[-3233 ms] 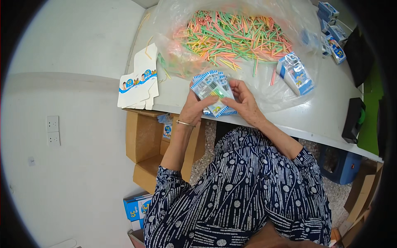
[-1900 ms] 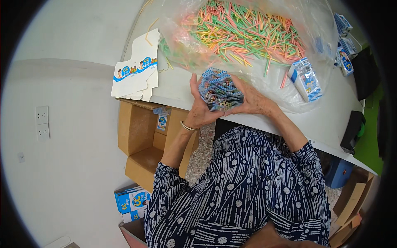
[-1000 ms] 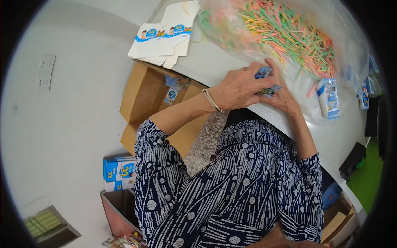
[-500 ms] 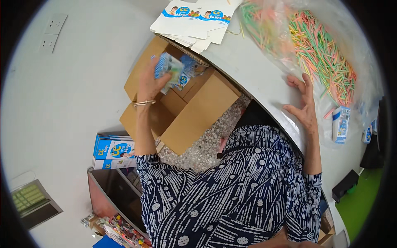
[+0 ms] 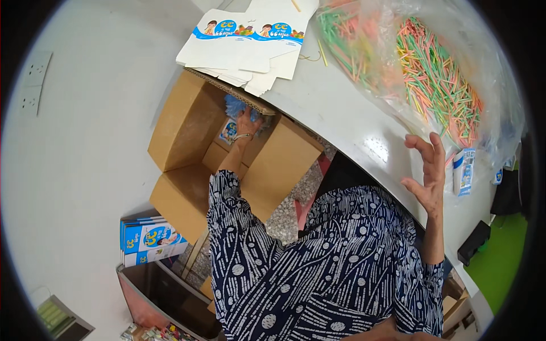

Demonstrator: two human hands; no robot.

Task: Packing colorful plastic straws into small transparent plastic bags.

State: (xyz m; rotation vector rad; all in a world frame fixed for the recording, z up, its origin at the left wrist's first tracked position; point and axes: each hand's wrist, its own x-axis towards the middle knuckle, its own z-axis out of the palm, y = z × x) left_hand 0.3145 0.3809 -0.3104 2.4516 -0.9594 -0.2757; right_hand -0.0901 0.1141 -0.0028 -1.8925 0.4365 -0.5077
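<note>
My left hand (image 5: 248,124), with a bracelet at the wrist, reaches deep into an open cardboard box (image 5: 284,162). Its fingers are bent around small blue-and-clear packets (image 5: 236,105) at the far end, and the fingertips are partly hidden. A flat blue-and-white packet (image 5: 228,131) lies in the box beside the wrist. Over the table's near edge, my right hand (image 5: 426,176) is raised with thumb and fingers apart, holding nothing. Closest to it are a clear plastic bag of thin pink, green and yellow sticks (image 5: 438,79) and a small blue-and-white packet (image 5: 463,172).
Flat printed white-and-blue cartons (image 5: 244,48) are stacked on the white table (image 5: 352,122), beside the box. Folded blue cartons (image 5: 151,238) stand at the left above a dark open bin (image 5: 170,295). A black object (image 5: 474,243) sits at the table's right edge.
My left hand has gone down and farther into the box with the packets it held above it. My right hand has lowered slightly, its fingers still apart. The view has shifted.
</note>
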